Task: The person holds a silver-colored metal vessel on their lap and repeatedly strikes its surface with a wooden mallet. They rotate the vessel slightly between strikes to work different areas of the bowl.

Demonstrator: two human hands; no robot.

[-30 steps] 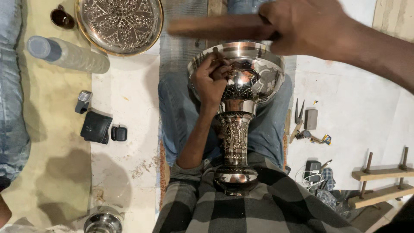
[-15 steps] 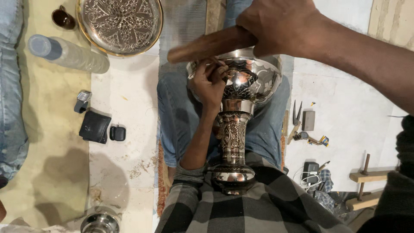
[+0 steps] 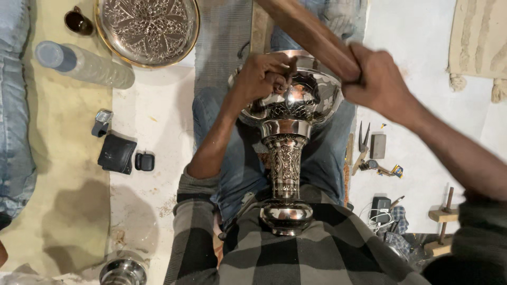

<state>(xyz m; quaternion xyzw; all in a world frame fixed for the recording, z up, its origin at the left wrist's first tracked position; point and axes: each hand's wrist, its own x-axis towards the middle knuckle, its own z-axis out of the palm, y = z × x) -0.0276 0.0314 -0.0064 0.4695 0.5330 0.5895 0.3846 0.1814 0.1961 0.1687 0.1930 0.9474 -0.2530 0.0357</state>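
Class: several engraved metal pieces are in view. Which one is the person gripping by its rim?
The tall goblet-shaped vase lying along the lap; the left hand grips its bowl rim. The round engraved tray lies untouched on the floor.

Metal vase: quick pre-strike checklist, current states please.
1. Left hand on the bowl rim of the metal vase: ok.
2. Right hand closed around the wooden mallet: ok.
3. Vase base braced against the person's body: ok.
4. Small tool between the left fingers, seated on the metal: cannot tell, hidden.
5. Left fingers out of the mallet's path: cannot tell.
6. Engraved tray and plastic bottle apart from the vase: ok.
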